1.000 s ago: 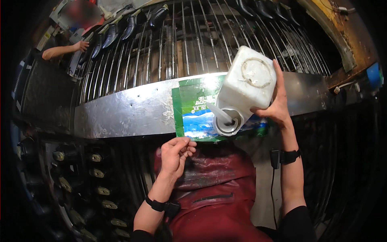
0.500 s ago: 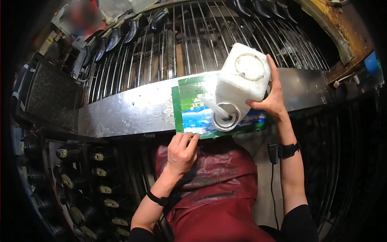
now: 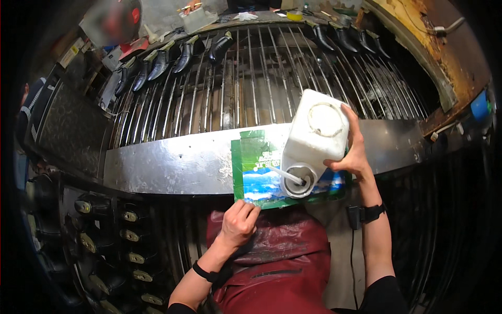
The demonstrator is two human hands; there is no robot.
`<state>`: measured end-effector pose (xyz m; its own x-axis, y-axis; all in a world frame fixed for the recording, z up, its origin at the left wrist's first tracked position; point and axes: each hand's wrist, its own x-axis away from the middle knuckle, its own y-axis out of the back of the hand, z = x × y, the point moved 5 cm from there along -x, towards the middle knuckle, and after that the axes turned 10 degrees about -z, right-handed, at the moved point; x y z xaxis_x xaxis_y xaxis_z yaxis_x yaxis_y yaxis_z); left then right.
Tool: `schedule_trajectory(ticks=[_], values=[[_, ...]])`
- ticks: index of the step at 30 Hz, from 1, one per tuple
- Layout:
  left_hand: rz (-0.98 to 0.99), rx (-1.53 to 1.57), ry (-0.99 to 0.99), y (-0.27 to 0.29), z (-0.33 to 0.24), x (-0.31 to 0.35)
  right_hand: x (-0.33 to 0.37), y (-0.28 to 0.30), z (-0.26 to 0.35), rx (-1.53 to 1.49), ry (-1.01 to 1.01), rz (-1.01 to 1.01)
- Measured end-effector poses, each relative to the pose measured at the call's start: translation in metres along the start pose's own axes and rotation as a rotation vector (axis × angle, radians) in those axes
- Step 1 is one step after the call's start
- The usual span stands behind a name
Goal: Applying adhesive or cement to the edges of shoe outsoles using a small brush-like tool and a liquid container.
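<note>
A white plastic jug [image 3: 308, 141] with rounded corners leans over a green and blue printed cardboard sheet [image 3: 259, 183]. My right hand [image 3: 353, 152] is closed around the jug's right side, fingers at the far corner and thumb toward the near end. At its near end is a round opening [image 3: 299, 182] with a white stick [image 3: 285, 175] standing out of it to the left. My left hand [image 3: 240, 225] has its fingers pinched at the sheet's near left corner. Whatever lies inside the opening is hard to make out.
The sheet lies on a metal ledge [image 3: 167, 165] before a rack of metal bars [image 3: 251, 83]. Black shoes [image 3: 159, 65] stand along the far left, others [image 3: 345, 39] far right. Shoe forms [image 3: 133, 235] fill a lower left rack. Behind, a person's hand [image 3: 193, 5] shows.
The whole scene sits lower in the picture, so the far counter and another person's hand now show. The jug seems slightly shifted; both of my hands keep their places on jug and sheet.
</note>
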<state>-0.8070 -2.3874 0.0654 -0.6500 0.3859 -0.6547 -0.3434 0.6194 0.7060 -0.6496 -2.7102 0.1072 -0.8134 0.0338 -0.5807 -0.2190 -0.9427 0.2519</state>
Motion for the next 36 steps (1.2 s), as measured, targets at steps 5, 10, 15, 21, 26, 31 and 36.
schedule_trajectory(ticks=[5, 10, 15, 21, 26, 31, 36], values=[[-0.036, 0.044, 0.028, 0.001, 0.007, 0.007, -0.007, -0.005, -0.002, -0.037, -0.033, 0.053], [-0.006, 0.103, 0.172, 0.021, 0.011, 0.010, 0.000, -0.023, 0.002, -0.012, -0.071, 0.049], [-0.275, 0.101, 0.510, 0.075, 0.033, 0.044, 0.052, -0.003, 0.103, 0.342, 0.060, -0.248], [-0.497, -0.493, 0.951, 0.146, 0.092, 0.177, 0.084, -0.130, 0.152, 0.635, 0.140, 0.109], [-0.557, -1.039, 0.897, 0.207, 0.186, 0.206, 0.083, -0.128, 0.126, 0.626, 0.115, -0.047], [-0.148, -0.769, 1.839, 0.285, 0.318, 0.298, 0.107, -0.099, 0.110, 0.357, -0.315, -0.278], [-0.644, -0.072, 1.421, 0.257, 0.295, 0.301, 0.100, -0.077, 0.121, 0.464, -0.186, -0.203]])
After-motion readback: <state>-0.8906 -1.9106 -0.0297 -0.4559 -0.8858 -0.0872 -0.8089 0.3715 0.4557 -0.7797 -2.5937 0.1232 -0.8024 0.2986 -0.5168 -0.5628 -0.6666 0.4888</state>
